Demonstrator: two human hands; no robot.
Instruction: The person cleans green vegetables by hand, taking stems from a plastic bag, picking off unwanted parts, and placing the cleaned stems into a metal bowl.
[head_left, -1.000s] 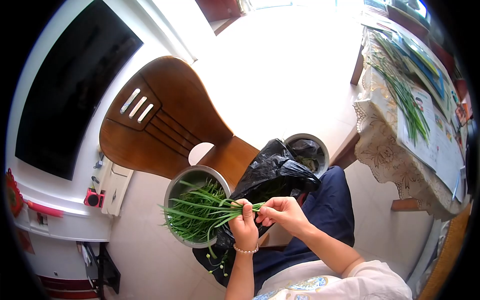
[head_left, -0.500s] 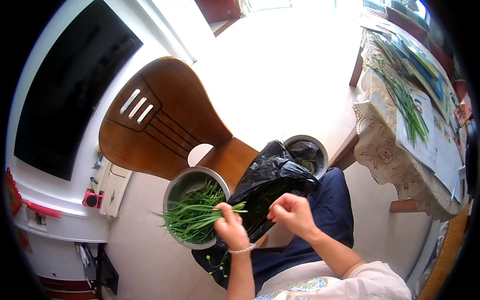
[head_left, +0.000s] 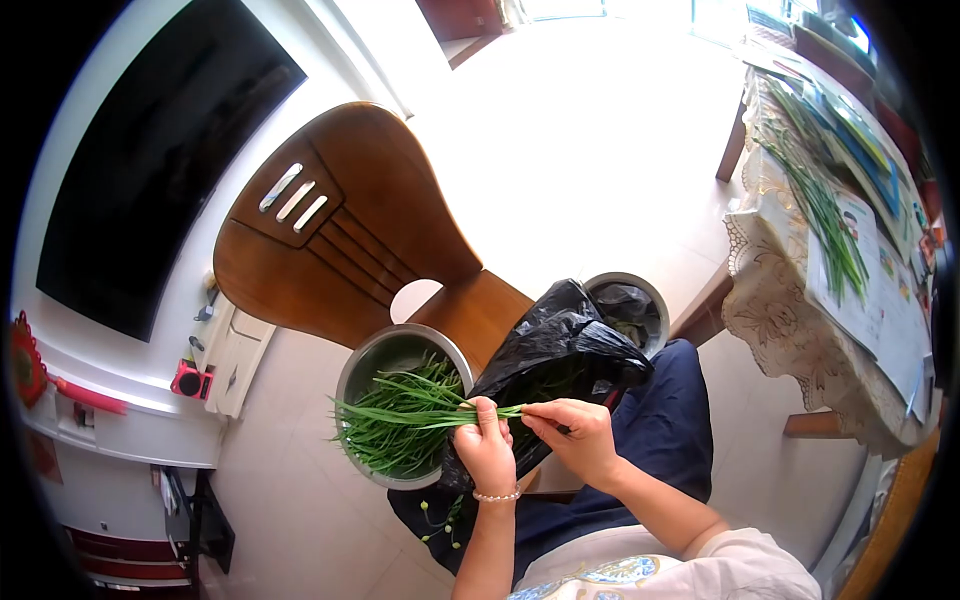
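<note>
My left hand [head_left: 487, 445], with a beaded bracelet at the wrist, is closed around a small bunch of chives [head_left: 415, 408]. Their long green leaves point left over a metal bowl [head_left: 352, 376] that contains more cut greens. Close beside it, my right hand [head_left: 572, 432] pinches the short stem ends of the same bunch between thumb and fingers. Just behind both hands, a black plastic bag [head_left: 545, 325] lies open with green stems dimly visible inside. A few stalks with round buds [head_left: 443, 522] hang over my dark trousers below the bowl.
A wooden chair [head_left: 345, 210] carries the bowl and part of the bag. Behind my knee stands a second metal container [head_left: 660, 310] lined with black plastic. To the right, a table with a lace cloth [head_left: 775, 300] bears loose chives [head_left: 825, 220], papers and books.
My right hand has moved left and now grips the stem ends beside my left hand. The left hand has shifted slightly right with the bunch. The whole view has turned a little.
</note>
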